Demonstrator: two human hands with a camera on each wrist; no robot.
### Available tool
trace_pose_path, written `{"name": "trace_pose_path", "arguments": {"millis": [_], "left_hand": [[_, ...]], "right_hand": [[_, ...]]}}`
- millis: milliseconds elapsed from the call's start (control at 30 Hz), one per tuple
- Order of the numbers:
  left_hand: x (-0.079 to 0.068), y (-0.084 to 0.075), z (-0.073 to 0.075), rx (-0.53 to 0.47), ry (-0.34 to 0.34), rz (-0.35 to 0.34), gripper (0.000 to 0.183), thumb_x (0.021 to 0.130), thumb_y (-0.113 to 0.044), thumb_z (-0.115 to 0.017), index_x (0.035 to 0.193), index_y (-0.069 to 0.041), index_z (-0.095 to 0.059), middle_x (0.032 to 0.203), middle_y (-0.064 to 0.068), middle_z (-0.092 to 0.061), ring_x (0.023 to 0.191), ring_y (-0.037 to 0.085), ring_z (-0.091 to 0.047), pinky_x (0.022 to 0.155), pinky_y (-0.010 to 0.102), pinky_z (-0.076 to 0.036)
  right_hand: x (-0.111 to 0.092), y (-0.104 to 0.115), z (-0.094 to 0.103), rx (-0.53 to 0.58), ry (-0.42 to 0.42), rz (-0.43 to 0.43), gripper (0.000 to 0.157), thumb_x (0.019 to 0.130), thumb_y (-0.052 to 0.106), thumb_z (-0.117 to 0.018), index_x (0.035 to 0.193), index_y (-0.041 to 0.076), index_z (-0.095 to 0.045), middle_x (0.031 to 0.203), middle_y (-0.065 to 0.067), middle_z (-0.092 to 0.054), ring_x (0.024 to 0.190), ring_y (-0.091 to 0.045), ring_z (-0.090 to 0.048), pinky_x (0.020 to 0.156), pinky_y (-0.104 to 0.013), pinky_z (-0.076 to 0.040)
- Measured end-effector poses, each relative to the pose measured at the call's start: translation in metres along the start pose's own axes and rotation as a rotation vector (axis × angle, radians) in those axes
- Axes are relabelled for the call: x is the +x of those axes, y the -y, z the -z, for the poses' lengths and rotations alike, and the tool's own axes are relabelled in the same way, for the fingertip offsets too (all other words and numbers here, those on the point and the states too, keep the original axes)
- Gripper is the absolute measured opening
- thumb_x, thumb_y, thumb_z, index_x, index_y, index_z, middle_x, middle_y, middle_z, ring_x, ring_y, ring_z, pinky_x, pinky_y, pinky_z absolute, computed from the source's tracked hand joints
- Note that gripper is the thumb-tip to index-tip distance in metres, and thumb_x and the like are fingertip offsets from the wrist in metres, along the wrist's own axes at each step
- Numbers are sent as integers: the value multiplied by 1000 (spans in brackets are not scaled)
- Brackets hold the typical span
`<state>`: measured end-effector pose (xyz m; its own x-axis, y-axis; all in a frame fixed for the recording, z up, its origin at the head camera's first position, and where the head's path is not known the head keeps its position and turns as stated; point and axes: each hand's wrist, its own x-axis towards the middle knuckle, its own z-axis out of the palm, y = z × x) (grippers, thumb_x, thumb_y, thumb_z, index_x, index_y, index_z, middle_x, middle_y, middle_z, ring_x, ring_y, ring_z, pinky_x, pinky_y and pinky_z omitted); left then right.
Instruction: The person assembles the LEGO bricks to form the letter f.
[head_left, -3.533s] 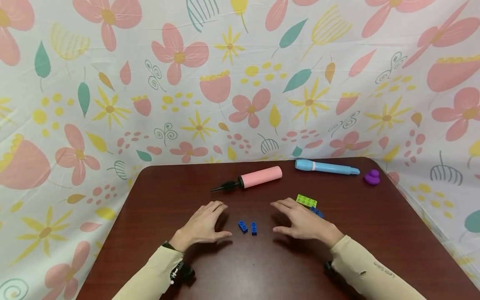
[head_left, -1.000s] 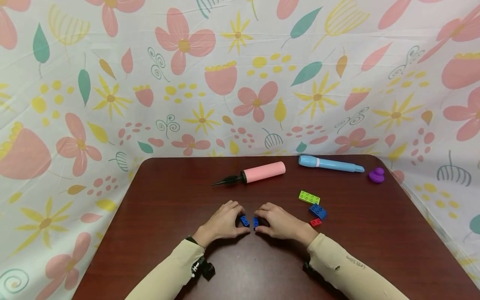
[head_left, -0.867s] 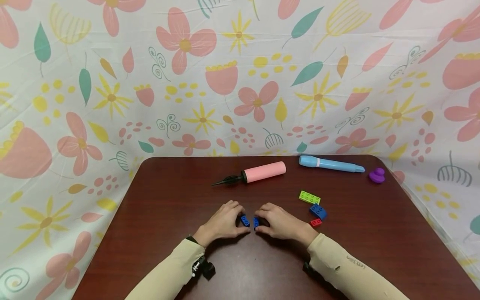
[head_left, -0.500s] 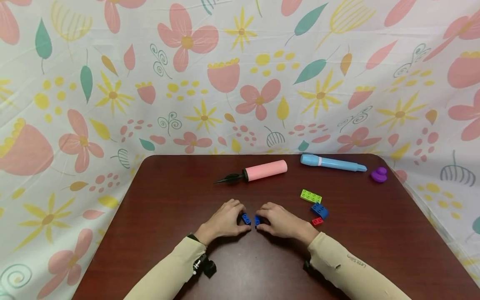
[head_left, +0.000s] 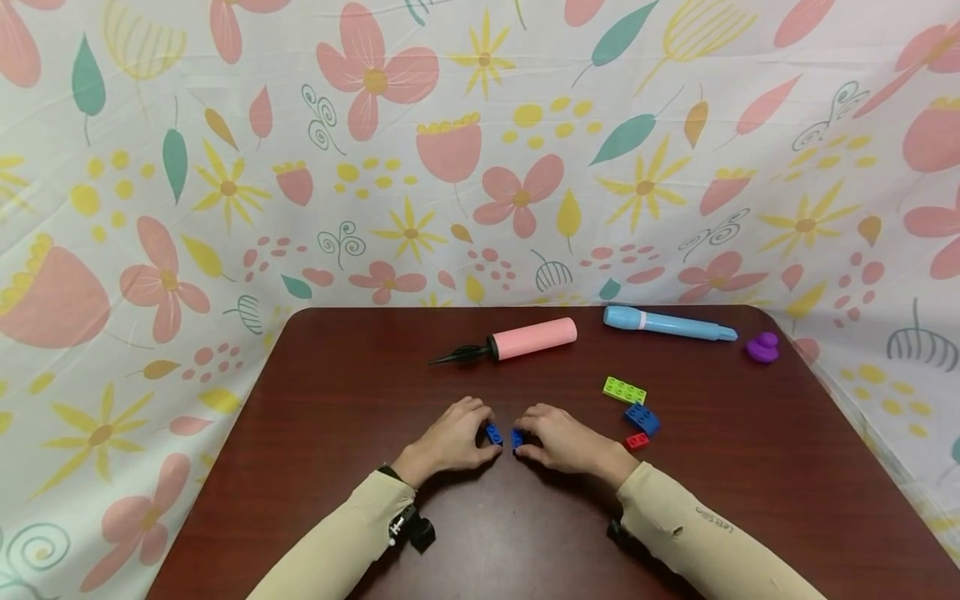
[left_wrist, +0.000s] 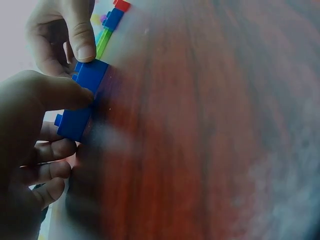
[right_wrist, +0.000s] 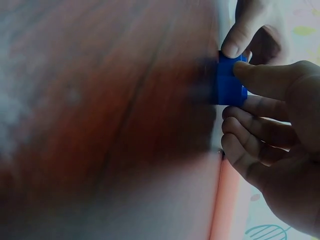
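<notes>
Two small blue toy bricks lie side by side near the table's middle. My left hand (head_left: 452, 437) pinches the left blue brick (head_left: 494, 434) between thumb and fingers. My right hand (head_left: 564, 440) pinches the right blue brick (head_left: 517, 439) the same way. A narrow gap parts the bricks in the head view. Seen from the left wrist, the left brick (left_wrist: 75, 123) has my thumb across its side, its studs facing away from the camera. From the right wrist, the right brick (right_wrist: 230, 90) sits under my thumb, its lower edge at the tabletop.
Right of my right hand lie a red brick (head_left: 637, 441), a larger blue brick (head_left: 642, 418) and a lime green brick (head_left: 624, 390). Farther back are a pink hand pump (head_left: 534, 337), a light blue tube-shaped item (head_left: 671, 324) and a purple knobbed object (head_left: 762, 347). A flowered cloth (head_left: 480, 167) hangs behind the table.
From well apart, my hands came together onto the two blue bricks, uncovering the red brick at right. Over the last second hands and bricks barely moved; the head view tilted slightly.
</notes>
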<state>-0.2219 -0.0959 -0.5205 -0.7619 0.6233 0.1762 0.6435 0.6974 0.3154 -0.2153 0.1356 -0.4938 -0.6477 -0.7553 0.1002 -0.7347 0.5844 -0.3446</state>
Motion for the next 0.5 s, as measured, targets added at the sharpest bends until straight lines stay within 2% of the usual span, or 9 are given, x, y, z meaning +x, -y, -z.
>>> {"name": "trace_pose_path", "arguments": {"millis": [500], "left_hand": [[3,-1,-1,-59,19,10,33,81,-33,-76,106,-12,-68,99,-2,-61,93,12,-53,82,25,-47]], "right_hand": [[0,-1,8,36,-33,-7,30,90,25,-71,112,4,-68,103,-4,-66,95,-15,-61,81,-35,-54]]}}
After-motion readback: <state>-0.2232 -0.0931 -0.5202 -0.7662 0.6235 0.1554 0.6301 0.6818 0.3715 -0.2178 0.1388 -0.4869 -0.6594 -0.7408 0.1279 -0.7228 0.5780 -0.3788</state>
